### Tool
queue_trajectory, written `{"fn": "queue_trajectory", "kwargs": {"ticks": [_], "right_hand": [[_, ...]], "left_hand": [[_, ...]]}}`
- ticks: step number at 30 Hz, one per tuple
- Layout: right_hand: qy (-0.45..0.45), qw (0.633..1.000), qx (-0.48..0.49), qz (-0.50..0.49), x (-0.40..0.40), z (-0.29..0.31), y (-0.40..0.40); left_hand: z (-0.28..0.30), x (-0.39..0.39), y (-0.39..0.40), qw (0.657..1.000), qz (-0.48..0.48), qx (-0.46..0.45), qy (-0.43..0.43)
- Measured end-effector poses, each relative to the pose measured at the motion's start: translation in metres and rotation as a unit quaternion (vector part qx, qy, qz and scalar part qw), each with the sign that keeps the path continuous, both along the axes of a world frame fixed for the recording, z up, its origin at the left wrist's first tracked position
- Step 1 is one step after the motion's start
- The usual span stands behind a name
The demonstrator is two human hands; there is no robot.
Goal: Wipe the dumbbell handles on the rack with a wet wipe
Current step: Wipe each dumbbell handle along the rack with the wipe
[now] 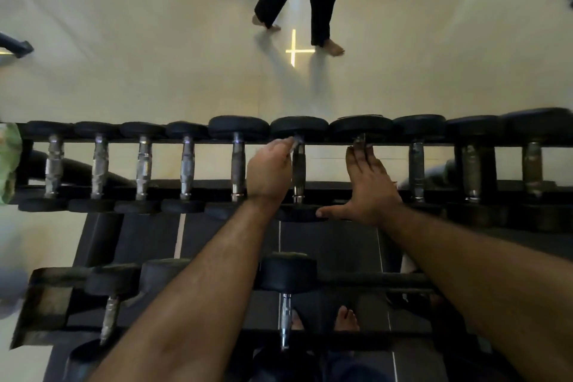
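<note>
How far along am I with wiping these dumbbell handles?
Nothing here shows which handles are already wiped. In hand: the left hand pinches something small at the far end of a top-row dumbbell handle; the right hand lies flat over the next. The lower-row handles are untouched now.

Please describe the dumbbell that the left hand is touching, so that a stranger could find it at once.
Look at the top row of the dumbbell rack, which runs across the whole picture. The dumbbell lies near the middle, sixth from the left. Only its handle has the left hand pinching its far end, while the right hand covers the next handle.
</note>
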State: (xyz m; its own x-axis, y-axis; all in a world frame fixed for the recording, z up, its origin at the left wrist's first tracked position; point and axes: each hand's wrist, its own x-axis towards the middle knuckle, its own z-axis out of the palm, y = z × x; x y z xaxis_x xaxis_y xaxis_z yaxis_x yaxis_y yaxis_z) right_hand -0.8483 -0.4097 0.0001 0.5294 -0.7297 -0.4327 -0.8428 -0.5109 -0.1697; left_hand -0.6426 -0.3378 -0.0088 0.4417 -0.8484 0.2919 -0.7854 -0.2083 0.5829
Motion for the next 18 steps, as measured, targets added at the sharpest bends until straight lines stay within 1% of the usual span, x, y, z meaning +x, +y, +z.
{"fn": "queue_trajectory", "kwargs": {"ticks": [3, 5, 7, 8, 9, 10, 11, 12, 13, 14, 15, 16, 17, 18], "right_hand": [[-0.018, 1.0, -0.004, -0.007, -0.001, -0.001, -0.001], [-0.031, 0.999, -0.008, -0.004, -0.001, -0.002, -0.001], [-0.033, 0.999, -0.002, -0.004, -0.002, -0.002, -0.001], [-0.03, 1.0, 0.004, -0.004, -0.002, -0.002, -0.001], [-0.027, 1.0, 0.01, -0.005, -0.002, -0.002, -0.002], [-0.025, 1.0, 0.016, -0.006, -0.001, -0.001, -0.002], [-0.024, 0.999, 0.02, -0.006, -0.001, -0.001, -0.002], [-0.024, 0.999, 0.023, -0.007, -0.001, -0.001, -0.002], [-0.024, 0.999, 0.026, -0.007, -0.002, -0.001, -0.002], [-0.023, 0.999, 0.028, -0.007, -0.002, 0.0, -0.002], [-0.021, 0.999, 0.028, -0.007, -0.002, 0.0, -0.002], [-0.018, 0.999, 0.027, -0.007, -0.002, 0.0, -0.002], [-0.016, 1.0, 0.026, -0.008, -0.002, 0.001, -0.001], [-0.014, 0.999, 0.027, -0.009, -0.001, 0.001, -0.001]], "left_hand": [[-0.016, -0.007, -0.022, 0.992, -0.056, 0.038, -0.108], [-0.022, -0.007, -0.031, 0.985, -0.082, 0.071, -0.135], [-0.024, -0.003, -0.031, 0.973, -0.143, 0.095, -0.155], [-0.02, -0.001, -0.026, 0.963, -0.188, 0.125, -0.147], [-0.016, 0.002, -0.019, 0.947, -0.238, 0.174, -0.126], [-0.01, 0.005, -0.012, 0.924, -0.282, 0.237, -0.1], [-0.005, 0.007, -0.005, 0.9, -0.306, 0.305, -0.069], [0.0, 0.01, -0.001, 0.88, -0.307, 0.36, -0.038], [0.004, 0.013, 0.0, 0.876, -0.295, 0.382, -0.005], [0.01, 0.015, -0.003, 0.885, -0.269, 0.379, 0.023], [0.015, 0.016, -0.008, 0.905, -0.239, 0.352, 0.033], [0.019, 0.014, -0.014, 0.927, -0.212, 0.309, 0.027], [0.021, 0.01, -0.019, 0.94, -0.199, 0.275, 0.018], [0.022, 0.002, -0.024, 0.941, -0.204, 0.269, 0.012]]}}
